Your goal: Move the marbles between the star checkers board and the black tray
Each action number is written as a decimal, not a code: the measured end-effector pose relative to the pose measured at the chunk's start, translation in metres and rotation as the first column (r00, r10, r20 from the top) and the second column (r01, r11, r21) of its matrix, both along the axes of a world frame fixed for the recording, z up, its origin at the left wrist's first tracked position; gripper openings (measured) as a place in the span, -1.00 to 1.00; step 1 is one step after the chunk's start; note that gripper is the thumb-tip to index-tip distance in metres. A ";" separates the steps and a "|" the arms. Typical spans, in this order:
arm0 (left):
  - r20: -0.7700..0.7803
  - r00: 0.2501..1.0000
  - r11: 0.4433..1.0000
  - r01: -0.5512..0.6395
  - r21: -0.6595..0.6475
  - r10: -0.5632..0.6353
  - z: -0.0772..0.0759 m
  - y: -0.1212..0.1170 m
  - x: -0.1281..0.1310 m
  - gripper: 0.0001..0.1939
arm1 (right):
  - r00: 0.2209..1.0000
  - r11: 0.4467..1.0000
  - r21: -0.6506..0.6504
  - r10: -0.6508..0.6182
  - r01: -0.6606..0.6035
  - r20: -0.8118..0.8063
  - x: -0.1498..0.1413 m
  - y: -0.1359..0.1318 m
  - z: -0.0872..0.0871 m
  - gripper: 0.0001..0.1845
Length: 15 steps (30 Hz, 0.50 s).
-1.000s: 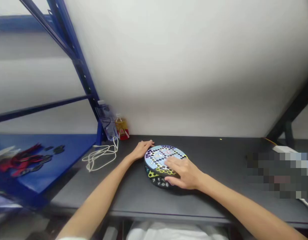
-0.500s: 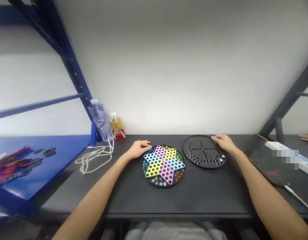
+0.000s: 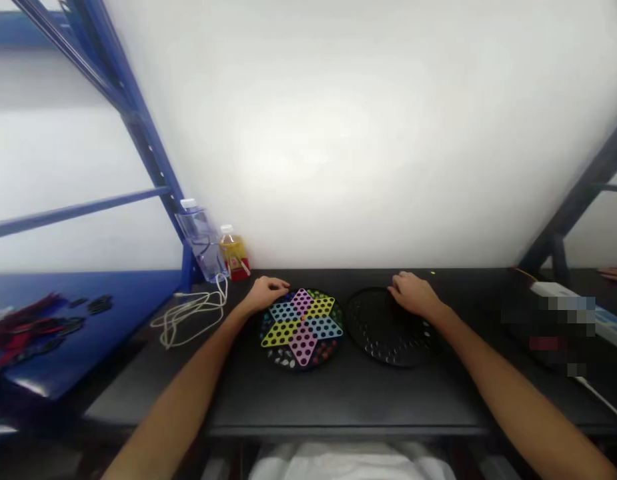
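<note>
A round Chinese checkers board [image 3: 302,328] lies flat on the dark table, with a star in pink, yellow and blue and coloured marbles around its edge. My left hand [image 3: 265,295] is closed on this board's upper left rim. Close to its right lies a second round board [image 3: 388,333], black with small holes and a few pale pieces near its right side. My right hand [image 3: 412,293] reaches over the upper right of the black board, fingers curled onto it. That hand and its shadow hide part of the surface.
A white cable [image 3: 188,312] lies loosely coiled at the left, before a clear bottle [image 3: 203,243] and a yellow bottle [image 3: 234,253]. A white power strip [image 3: 553,290] and a dark, partly blurred device [image 3: 528,333] are at the right. Blue shelf posts [image 3: 143,133] flank the table.
Both boards have shifted left, with my hands moving along. The black board has also come nearer to me. A small yellow speck now shows at the table's back, and the light on the wall is brighter.
</note>
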<state>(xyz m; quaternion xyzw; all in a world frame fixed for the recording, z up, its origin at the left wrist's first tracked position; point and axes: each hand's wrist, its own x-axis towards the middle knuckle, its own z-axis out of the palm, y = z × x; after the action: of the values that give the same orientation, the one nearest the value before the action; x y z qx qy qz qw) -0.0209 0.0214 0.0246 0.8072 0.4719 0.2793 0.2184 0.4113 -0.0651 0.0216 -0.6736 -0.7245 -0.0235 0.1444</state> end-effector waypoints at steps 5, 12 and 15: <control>0.008 1.000 1.000 -0.008 -0.005 0.008 0.000 0.000 0.002 -0.75 | 0.914 0.923 0.121 0.380 -0.365 -0.140 -0.073 -0.029 0.024 -0.84; 0.004 1.000 1.000 -0.011 0.013 0.011 0.000 0.000 0.003 -0.74 | 0.833 0.829 -0.084 0.547 -0.552 -0.076 -0.129 -0.041 0.032 -0.90; 0.001 1.000 0.999 -0.001 0.036 0.001 0.000 0.000 0.004 -0.74 | 0.842 0.834 -0.121 0.539 -0.538 -0.029 -0.127 -0.044 0.035 -0.89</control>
<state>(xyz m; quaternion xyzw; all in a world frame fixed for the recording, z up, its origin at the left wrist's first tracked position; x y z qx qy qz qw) -0.0170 0.0210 0.0248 0.8107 0.4670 0.2884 0.2038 0.2840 -0.1092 0.0570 -0.4505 -0.8850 0.0609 0.1005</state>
